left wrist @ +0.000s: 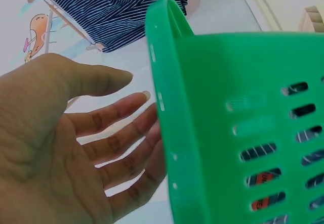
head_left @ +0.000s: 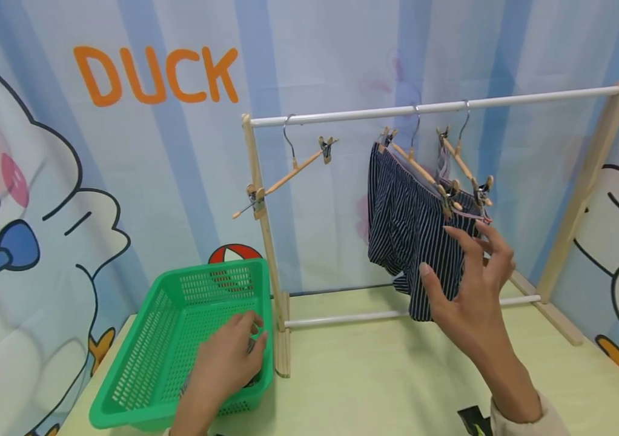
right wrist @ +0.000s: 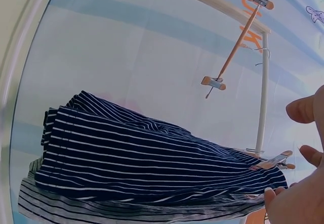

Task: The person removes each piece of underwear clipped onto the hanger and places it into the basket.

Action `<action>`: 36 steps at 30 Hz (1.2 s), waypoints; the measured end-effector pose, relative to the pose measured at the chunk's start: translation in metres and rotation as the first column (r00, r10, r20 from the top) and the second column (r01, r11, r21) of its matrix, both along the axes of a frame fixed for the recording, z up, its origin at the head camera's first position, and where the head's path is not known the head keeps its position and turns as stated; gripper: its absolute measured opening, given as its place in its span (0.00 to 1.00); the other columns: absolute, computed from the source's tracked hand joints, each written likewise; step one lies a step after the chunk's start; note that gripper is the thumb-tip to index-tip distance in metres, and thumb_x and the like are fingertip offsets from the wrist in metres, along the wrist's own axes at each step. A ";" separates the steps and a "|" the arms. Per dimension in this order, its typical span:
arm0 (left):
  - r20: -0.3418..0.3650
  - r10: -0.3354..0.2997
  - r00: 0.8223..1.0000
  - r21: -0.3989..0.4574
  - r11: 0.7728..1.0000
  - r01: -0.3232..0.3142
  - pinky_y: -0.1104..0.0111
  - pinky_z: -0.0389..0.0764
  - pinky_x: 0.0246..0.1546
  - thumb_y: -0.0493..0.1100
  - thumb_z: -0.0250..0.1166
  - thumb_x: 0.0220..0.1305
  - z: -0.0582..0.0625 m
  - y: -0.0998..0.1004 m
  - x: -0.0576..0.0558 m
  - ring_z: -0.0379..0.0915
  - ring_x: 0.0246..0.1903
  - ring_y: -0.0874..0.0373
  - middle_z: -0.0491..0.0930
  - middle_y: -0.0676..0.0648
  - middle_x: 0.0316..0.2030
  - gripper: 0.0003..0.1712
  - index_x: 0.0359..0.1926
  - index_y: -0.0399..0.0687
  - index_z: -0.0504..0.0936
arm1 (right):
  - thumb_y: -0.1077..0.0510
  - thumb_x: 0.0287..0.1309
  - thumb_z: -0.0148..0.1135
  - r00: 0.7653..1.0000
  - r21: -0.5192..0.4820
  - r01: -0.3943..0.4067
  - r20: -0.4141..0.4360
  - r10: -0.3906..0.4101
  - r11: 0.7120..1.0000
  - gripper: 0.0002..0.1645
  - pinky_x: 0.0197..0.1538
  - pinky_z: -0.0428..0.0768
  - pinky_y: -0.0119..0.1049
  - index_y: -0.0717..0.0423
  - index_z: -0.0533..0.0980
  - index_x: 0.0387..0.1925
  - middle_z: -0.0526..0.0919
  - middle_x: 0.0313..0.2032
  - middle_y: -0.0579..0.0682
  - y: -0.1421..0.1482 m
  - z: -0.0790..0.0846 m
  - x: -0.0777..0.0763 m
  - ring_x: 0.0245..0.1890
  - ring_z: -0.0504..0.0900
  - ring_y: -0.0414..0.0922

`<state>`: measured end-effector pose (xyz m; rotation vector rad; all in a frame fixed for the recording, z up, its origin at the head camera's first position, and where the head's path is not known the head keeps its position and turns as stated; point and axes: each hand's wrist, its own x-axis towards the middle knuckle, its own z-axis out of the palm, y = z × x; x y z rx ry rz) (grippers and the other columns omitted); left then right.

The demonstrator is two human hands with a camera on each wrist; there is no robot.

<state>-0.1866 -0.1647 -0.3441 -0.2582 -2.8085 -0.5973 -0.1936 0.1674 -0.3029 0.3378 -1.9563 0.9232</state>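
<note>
Navy shorts with white stripes (head_left: 397, 212) hang from a wooden clip hanger (head_left: 417, 165) on the rack. My right hand (head_left: 473, 290) is raised in front of them, thumb and fingers spread. In the right wrist view a fingertip is right at the waistband end of the shorts (right wrist: 152, 158). A grey striped garment (right wrist: 126, 211) hangs behind, mostly hidden. My left hand (head_left: 228, 357) is over the right side of a green basket (head_left: 200, 324). The left wrist view has its fingers loosely bent beside the basket rim (left wrist: 162, 107), gripping nothing. Dark striped cloth shows through the basket's slots.
A bare clip hanger (head_left: 287, 176) hangs at the left end of the white rail (head_left: 342, 115). Wooden posts (head_left: 587, 206) hold the rack on the pale table (head_left: 353, 375). A small black object (head_left: 473, 418) lies at the front edge. A duck-printed curtain stands behind.
</note>
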 end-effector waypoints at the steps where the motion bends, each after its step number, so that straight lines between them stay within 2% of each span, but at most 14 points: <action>1: -0.002 0.001 1.000 0.004 1.000 -0.001 0.68 0.69 0.21 0.46 0.61 0.68 0.001 0.001 0.000 0.70 0.25 0.65 0.80 0.51 0.42 0.09 0.47 0.51 0.79 | 0.61 0.57 0.64 1.000 0.005 0.005 -0.008 -0.005 1.000 0.37 0.58 0.56 0.60 0.53 0.63 0.67 0.44 0.72 0.57 0.000 0.000 0.000 0.65 0.50 0.60; 5: -0.026 0.000 1.000 0.022 1.000 0.000 0.68 0.71 0.23 0.46 0.62 0.68 0.003 0.005 -0.002 0.75 0.30 0.63 0.80 0.52 0.42 0.09 0.47 0.52 0.78 | 0.61 0.57 0.64 0.999 0.013 0.025 -0.022 -0.025 1.000 0.38 0.58 0.56 0.62 0.53 0.62 0.68 0.45 0.72 0.58 0.001 0.003 -0.002 0.67 0.48 0.61; 11: -0.059 -0.028 0.998 0.026 0.999 0.030 0.68 0.73 0.24 0.47 0.62 0.68 0.003 0.012 -0.004 0.79 0.36 0.58 0.81 0.51 0.41 0.08 0.45 0.53 0.78 | 0.61 0.57 0.64 0.999 0.010 0.045 -0.028 -0.045 0.999 0.38 0.58 0.52 0.63 0.52 0.61 0.68 0.48 0.70 0.62 0.002 0.006 -0.003 0.65 0.47 0.64; 16: -0.073 -0.052 0.996 0.028 0.998 0.055 0.69 0.73 0.24 0.48 0.62 0.68 0.003 0.016 -0.006 0.80 0.37 0.57 0.81 0.51 0.41 0.09 0.46 0.53 0.78 | 0.61 0.57 0.64 0.998 0.019 0.044 -0.050 -0.042 0.999 0.40 0.57 0.51 0.61 0.53 0.60 0.69 0.49 0.70 0.63 0.004 0.010 -0.005 0.66 0.48 0.64; 24: -0.136 -0.111 0.985 0.036 0.993 0.116 0.70 0.73 0.24 0.47 0.62 0.67 0.005 0.027 -0.009 0.81 0.36 0.57 0.82 0.50 0.41 0.09 0.46 0.52 0.78 | 0.64 0.55 0.64 0.994 0.086 0.026 -0.107 -0.017 0.996 0.42 0.58 0.50 0.59 0.59 0.57 0.69 0.53 0.67 0.66 0.004 0.017 -0.012 0.64 0.52 0.65; 27: -0.150 -0.124 0.981 0.027 0.991 0.130 0.71 0.71 0.22 0.46 0.63 0.67 0.004 0.029 -0.010 0.81 0.36 0.57 0.82 0.50 0.40 0.09 0.46 0.51 0.77 | 0.64 0.57 0.64 0.997 0.088 0.018 -0.073 -0.011 0.996 0.44 0.58 0.51 0.60 0.59 0.53 0.70 0.54 0.66 0.68 0.003 0.019 -0.013 0.62 0.53 0.65; 32: -0.141 -0.128 0.982 0.025 0.991 0.133 0.73 0.70 0.23 0.47 0.63 0.66 0.002 0.031 -0.011 0.79 0.34 0.60 0.81 0.52 0.40 0.09 0.46 0.53 0.77 | 0.62 0.59 0.63 0.999 0.067 -0.001 0.033 -0.002 0.998 0.46 0.57 0.54 0.63 0.55 0.47 0.72 0.55 0.67 0.68 0.001 0.025 -0.014 0.58 0.53 0.65; 36: -0.149 -0.133 0.980 0.024 0.990 0.138 0.73 0.71 0.23 0.47 0.63 0.66 0.003 0.032 -0.012 0.79 0.34 0.61 0.81 0.52 0.40 0.10 0.46 0.53 0.77 | 0.62 0.60 0.63 0.997 0.060 0.000 0.071 -0.005 0.998 0.47 0.58 0.55 0.64 0.53 0.46 0.72 0.56 0.67 0.68 0.000 0.032 -0.017 0.59 0.54 0.66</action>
